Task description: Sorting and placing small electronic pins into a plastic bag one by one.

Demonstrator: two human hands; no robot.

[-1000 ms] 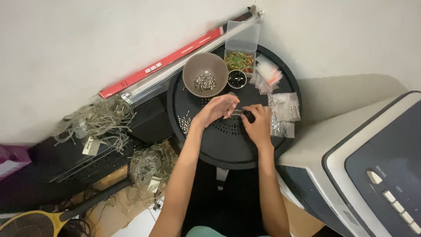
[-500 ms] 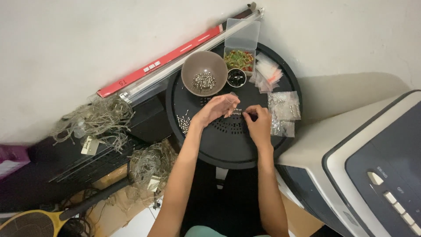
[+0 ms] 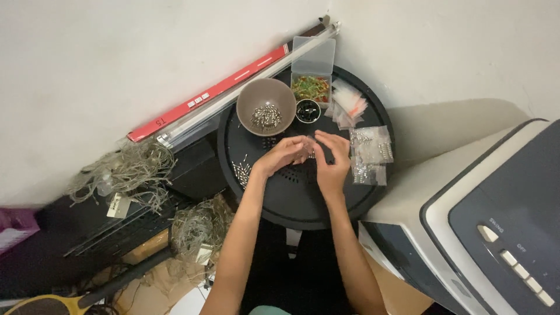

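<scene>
while both hands meet over the round black counter [image 3: 291,201], the left hand [image 3: 284,156] and right hand [image 3: 332,160] pinch a small metal piece [image 3: 311,153] just below the brown bowl [image 3: 266,107].

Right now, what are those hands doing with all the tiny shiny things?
A person works over a round black tray. The left hand and right hand meet at its middle, pinching a small metal piece between the fingertips. Behind them stands a brown bowl of similar silvery bits, a small black cup and an open clear box of colourful pieces. Little clear bags lie to the right.
</scene>
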